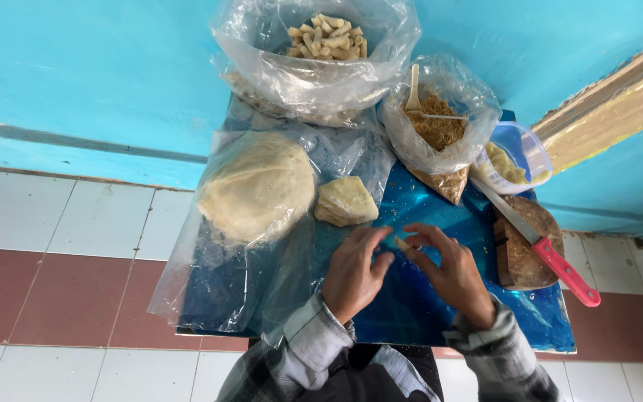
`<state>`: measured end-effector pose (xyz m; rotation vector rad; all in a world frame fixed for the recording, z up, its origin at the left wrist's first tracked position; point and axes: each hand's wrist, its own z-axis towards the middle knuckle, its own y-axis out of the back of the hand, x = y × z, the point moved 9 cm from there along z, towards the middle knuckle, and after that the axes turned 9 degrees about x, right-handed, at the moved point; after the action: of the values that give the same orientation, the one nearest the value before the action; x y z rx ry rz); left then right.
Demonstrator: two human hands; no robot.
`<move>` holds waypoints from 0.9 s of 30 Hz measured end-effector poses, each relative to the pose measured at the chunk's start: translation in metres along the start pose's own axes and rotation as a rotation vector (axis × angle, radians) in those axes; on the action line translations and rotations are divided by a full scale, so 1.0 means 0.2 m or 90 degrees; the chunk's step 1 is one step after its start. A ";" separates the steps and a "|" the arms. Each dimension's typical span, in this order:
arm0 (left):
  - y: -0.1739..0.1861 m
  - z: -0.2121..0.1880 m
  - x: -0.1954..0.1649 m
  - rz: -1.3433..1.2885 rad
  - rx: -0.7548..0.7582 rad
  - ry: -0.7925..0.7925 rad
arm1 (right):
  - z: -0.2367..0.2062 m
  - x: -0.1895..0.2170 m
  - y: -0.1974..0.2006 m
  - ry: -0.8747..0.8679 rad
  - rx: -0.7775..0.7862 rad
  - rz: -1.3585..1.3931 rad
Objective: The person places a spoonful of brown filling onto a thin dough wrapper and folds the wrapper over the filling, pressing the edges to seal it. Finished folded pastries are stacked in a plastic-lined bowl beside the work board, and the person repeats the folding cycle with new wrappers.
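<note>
Overhead, a person works at a blue surface set against a turquoise wall. At twelve o'clock sits a clear bag of rolls; at ten o'clock a large dough mound under plastic; just right of it, touching the plastic, a stack of wrappers. A bag of brown filling with a spoon stands at one o'clock, a tub beside it, and a red-handled knife lies across a wooden board at three o'clock. Both hands meet at centre: the left hand is loosely curled, fingertips touching a small pale roll, which the right hand pinches. The roll lies at twelve o'clock from both hands, its long axis running left-right between them, equally near each.
</note>
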<state>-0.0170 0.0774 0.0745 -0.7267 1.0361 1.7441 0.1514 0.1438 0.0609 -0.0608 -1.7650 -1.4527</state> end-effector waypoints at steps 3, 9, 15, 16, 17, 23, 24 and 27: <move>-0.05 0.01 0.01 -0.117 0.083 0.011 | -0.04 0.04 -0.02 0.051 0.041 0.184; 0.08 0.01 -0.06 -0.109 0.004 0.009 | -0.01 0.16 0.04 0.104 0.054 0.266; 0.29 -0.05 -0.08 -0.062 -0.091 0.028 | 0.49 0.69 0.54 0.289 -0.153 -0.032; 0.30 -0.06 -0.08 -0.032 -0.102 0.020 | 0.59 0.80 0.62 0.318 -0.207 -0.099; 0.31 -0.07 -0.07 -0.004 -0.112 0.016 | 0.65 0.93 0.66 0.407 -0.256 -0.194; 0.21 -0.10 0.03 0.222 -0.064 0.036 | 0.58 0.89 0.19 0.449 -0.053 -0.248; 0.19 -0.10 0.06 0.240 -0.048 0.057 | 0.59 0.77 0.10 0.350 0.013 -0.236; 0.17 -0.11 0.13 0.267 -0.016 0.112 | 0.56 0.55 -0.07 0.267 0.072 -0.175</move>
<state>-0.0571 0.0634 0.0533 -0.7249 1.3629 2.0786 0.0109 0.1838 0.1185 0.5278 -1.5421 -1.4254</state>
